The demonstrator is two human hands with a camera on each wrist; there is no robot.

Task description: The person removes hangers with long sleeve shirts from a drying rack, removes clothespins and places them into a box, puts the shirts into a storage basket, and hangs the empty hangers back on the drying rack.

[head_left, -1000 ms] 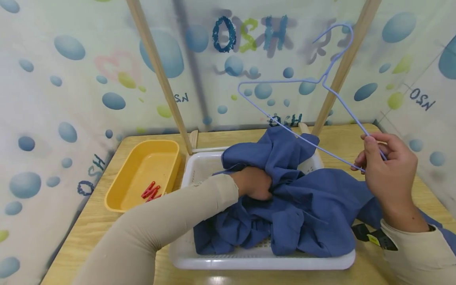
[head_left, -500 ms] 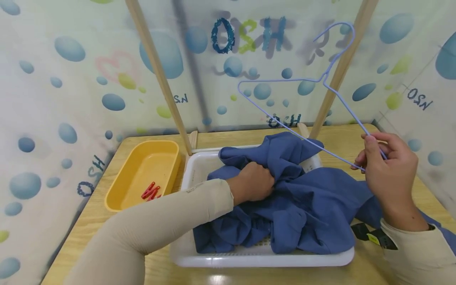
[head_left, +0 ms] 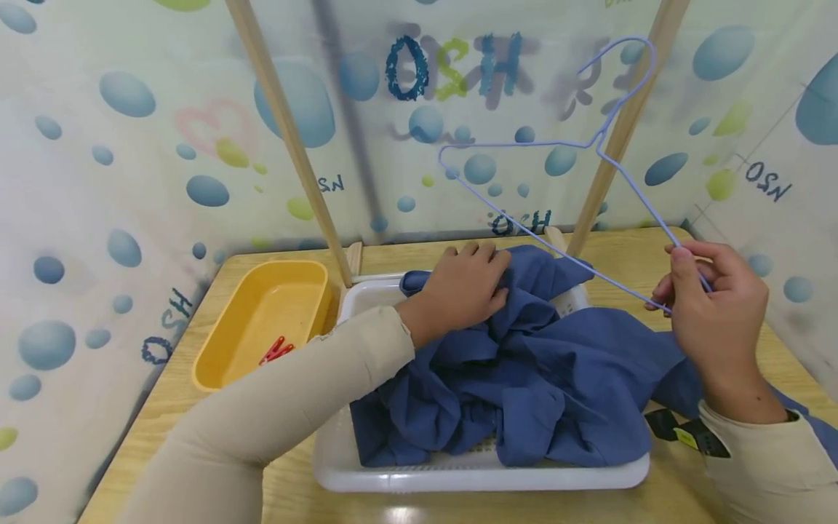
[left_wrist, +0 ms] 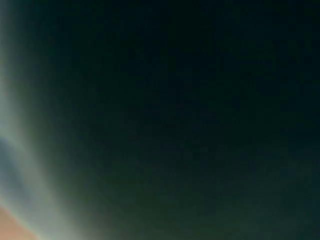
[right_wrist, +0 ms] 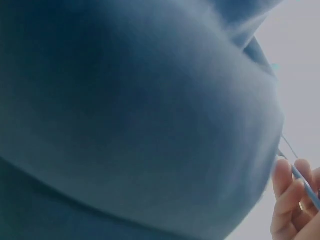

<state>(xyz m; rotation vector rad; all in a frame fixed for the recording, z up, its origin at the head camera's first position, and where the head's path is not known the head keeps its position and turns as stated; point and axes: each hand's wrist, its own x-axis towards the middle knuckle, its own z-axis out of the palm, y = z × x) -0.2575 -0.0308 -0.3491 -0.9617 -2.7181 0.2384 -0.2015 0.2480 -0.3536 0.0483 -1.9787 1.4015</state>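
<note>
A crumpled blue garment [head_left: 556, 378] lies heaped in the white basket [head_left: 484, 480], part of it trailing off to the right past my right forearm. My left hand [head_left: 461, 287] rests on top of the heap towards the back, fingers loosely spread over the cloth. Between thumb and fingers, my right hand [head_left: 716, 320] pinches one lower corner of a thin lilac-blue clothes hanger [head_left: 628, 171], its hook pointing up above the basket. Blue cloth fills most of the right wrist view, with the right fingertips [right_wrist: 285, 192] and hanger at the edge. The left wrist view is almost wholly dark.
To the left stands a yellow tray [head_left: 314, 291] with several red clothespins [head_left: 275, 351] in it. Two wooden posts [head_left: 288, 138] rise behind the basket from the wooden table [head_left: 157, 437]. A black strap [head_left: 707, 440] with a yellow-green patch shows under the right wrist.
My left hand has come out of the folds and moved back and up onto the top of the garment, its grip loosened. The right hand and hanger have hardly moved.
</note>
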